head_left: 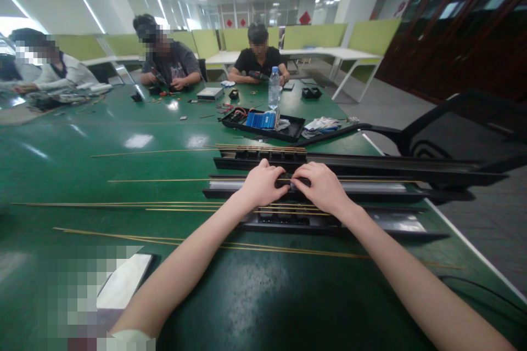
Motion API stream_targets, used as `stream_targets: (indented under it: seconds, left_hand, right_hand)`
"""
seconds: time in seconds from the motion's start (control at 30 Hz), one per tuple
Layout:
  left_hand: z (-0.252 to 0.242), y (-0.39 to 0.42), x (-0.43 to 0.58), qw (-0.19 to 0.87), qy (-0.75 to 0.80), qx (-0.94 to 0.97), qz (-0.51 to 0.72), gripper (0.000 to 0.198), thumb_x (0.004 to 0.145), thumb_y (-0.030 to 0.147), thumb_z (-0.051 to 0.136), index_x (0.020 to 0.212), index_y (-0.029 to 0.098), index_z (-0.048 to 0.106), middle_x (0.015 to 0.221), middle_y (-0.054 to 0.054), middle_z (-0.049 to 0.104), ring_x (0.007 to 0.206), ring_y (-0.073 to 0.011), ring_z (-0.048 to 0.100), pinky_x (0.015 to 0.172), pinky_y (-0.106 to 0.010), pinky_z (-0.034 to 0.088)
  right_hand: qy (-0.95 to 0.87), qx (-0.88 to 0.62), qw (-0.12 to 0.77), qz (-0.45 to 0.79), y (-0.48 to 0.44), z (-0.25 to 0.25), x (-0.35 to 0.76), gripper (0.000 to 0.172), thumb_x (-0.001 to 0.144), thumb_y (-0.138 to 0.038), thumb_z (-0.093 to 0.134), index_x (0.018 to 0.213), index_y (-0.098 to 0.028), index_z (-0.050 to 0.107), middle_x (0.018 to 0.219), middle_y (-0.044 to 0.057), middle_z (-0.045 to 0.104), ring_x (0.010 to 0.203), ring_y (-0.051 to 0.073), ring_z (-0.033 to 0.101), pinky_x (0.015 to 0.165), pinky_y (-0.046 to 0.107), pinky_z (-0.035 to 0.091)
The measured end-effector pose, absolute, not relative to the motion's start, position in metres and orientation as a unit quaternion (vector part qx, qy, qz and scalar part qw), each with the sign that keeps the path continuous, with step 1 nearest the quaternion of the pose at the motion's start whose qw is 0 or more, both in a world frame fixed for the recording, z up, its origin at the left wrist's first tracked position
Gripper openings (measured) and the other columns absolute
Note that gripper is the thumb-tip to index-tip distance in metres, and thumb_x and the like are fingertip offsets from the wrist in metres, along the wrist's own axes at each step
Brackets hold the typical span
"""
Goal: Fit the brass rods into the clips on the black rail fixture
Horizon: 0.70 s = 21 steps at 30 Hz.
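Note:
A thin brass-coloured rod [164, 180] runs lengthwise over the middle black channel [382, 186], which has a pale strip inside. My left hand [263, 184] is closed, thumb and fingers pinching at the rod over the channel's middle. Close beside it my right hand [321, 184] pinches the same rod. A small dark part shows between the hands; whether they grip it too is hidden. Nearer me lies another black channel [387, 225] with black blocks in it and several rods [123, 204] across it. Behind is a longer black channel [370, 164], also with rods on top.
Two more rods [173, 241] lie in front on the green table [102, 137]. A black tray [294, 129] with a blue pack, a water bottle [274, 88] and gloves [323, 126] stand behind. A black chair [465, 126] is at right. Several people work across the table.

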<state>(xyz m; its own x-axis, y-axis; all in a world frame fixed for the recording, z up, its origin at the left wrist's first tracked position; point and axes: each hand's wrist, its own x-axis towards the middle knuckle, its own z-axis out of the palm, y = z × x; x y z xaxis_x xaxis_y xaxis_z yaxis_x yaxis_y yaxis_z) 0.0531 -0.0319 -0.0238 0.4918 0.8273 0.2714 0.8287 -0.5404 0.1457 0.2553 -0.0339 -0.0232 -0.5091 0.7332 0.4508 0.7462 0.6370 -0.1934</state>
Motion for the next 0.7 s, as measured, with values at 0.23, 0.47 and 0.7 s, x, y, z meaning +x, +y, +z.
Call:
stream_targets:
  seconds: [0.23,0.47,0.7]
  left_hand:
    - [-0.0233,-0.0322,0.0537,0.002,-0.479,-0.864,-0.157,0.043,0.088,0.048,0.057,0.119,0.019,0.065,0.099,-0.008,0.073,0.103,-0.0292,0.051,0.083,-0.038,0.05]
    - [-0.0251,-0.0317,0.0539,0.002,-0.48,-0.863,-0.158,0.043,0.088,0.049,0.056,0.119,0.02,0.065,0.101,-0.008,0.073,0.102,-0.029,0.052,0.082,-0.038,0.05]
    - [-0.0246,-0.0321,0.0533,0.001,-0.477,-0.864,-0.162,0.043,0.088,0.05,0.056,0.117,0.02,0.066,0.099,-0.008,0.074,0.101,-0.0294,0.051,0.082,-0.039,0.05]
  right_hand:
    - [-0.866,-0.431,0.254,-0.002,-0.0331,-0.0237,0.2557,0.011,0.091,-0.022,0.061,0.085,-0.02,0.07,0.092,0.004,0.074,0.09,0.022,0.063,0.086,0.037,0.042]
    - [-0.864,-0.432,0.257,0.002,-0.0337,-0.0222,0.2567,0.012,0.091,-0.022,0.061,0.085,-0.021,0.07,0.091,0.004,0.074,0.089,0.023,0.063,0.084,0.037,0.042]
    - [-0.864,-0.433,0.258,0.004,-0.0315,-0.0248,0.2567,0.011,0.091,-0.024,0.062,0.085,-0.021,0.071,0.092,0.004,0.074,0.089,0.022,0.062,0.083,0.037,0.042]
